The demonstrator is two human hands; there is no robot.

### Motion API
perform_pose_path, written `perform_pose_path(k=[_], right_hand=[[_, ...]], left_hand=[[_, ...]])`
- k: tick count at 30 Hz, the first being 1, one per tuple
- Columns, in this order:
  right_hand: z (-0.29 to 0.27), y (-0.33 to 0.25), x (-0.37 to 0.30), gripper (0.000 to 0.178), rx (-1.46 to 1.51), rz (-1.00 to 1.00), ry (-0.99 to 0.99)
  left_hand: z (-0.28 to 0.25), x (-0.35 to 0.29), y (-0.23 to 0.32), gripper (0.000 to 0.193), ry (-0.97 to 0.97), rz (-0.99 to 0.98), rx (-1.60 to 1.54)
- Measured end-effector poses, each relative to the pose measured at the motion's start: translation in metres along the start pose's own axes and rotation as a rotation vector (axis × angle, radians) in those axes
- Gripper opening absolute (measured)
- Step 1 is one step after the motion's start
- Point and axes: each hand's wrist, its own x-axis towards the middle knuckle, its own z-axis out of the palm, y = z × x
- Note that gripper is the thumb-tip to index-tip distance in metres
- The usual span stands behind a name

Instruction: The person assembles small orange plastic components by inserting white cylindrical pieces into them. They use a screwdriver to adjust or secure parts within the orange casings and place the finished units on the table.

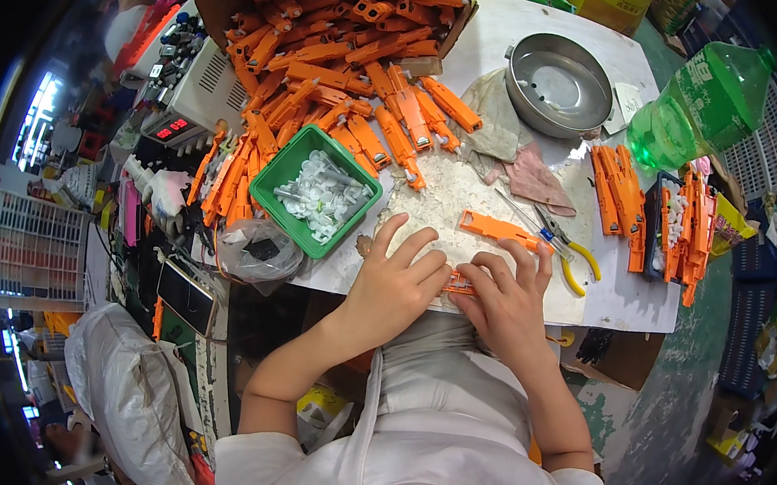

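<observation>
At the table's near edge, a small orange plastic part [459,284] lies between my two hands. My left hand [395,283] has its fingers curled at the part's left end, index finger raised; its thumb is hidden. From the other side, my right hand [513,296] grips the part with thumb and fingers. Just beyond my right hand lies a longer orange plastic shell [502,230]. Beside it are yellow-handled pliers [572,248] and a thin screwdriver-like tool [519,211]. A green bin [272,164] of small white plastic pieces [321,195] stands ahead of my left hand.
A big heap of orange plastic parts [330,54] spills from a cardboard box at the far left. Right of it are a metal bowl [560,85], rags [537,176] and a green bottle [702,107]. More orange parts [622,191] lie at the right edge. A plastic bag [257,250] hangs over the left edge.
</observation>
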Motion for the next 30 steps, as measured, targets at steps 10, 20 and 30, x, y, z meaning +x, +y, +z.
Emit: perform_pose_path(k=[10, 20, 30], right_hand=[[0.005, 0.002, 0.0, 0.031, 0.033, -0.002, 0.008], [0.009, 0.004, -0.001, 0.028, 0.037, -0.019, 0.016], [0.008, 0.004, 0.0, 0.031, 0.074, -0.017, 0.045]], left_hand=[[-0.012, 0.024, -0.011, 0.018, -0.204, 0.277, 0.086], [0.002, 0.014, -0.019, 0.018, -0.09, 0.231, -0.044], [0.004, 0.003, -0.019, 0.017, 0.147, 0.128, -0.179]])
